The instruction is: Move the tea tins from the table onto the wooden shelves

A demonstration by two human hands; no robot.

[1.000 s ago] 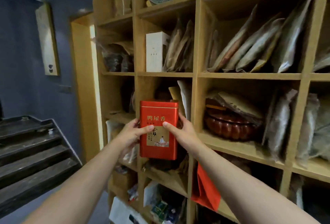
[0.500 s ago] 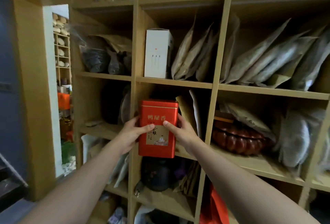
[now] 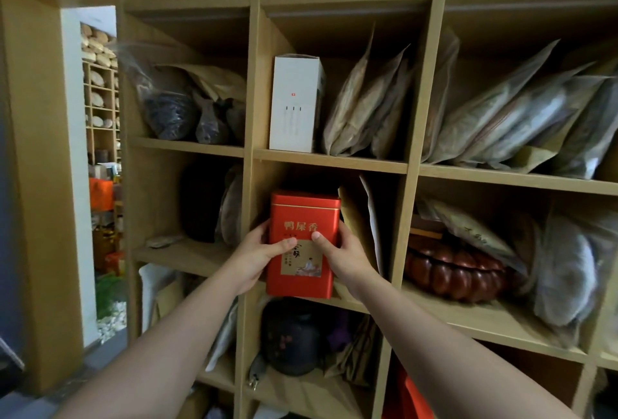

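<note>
- Left hand (image 3: 254,253) and right hand (image 3: 341,251) clasp the upright red tea tin (image 3: 302,241) by its sides, thumbs on the front.
- The tin is at the front edge of a middle cubby in the wooden shelves (image 3: 329,161), seemingly mid-placement.
- Next, likely: push it in past the paper packets (image 3: 359,218), then release.
- A doorway (image 3: 100,164) opens left of the shelves.

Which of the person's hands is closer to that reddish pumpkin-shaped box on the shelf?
The right. The right hand grips the red tea tin's right side, toward the pumpkin-shaped box; the left hand grips the tin's far side.
</note>
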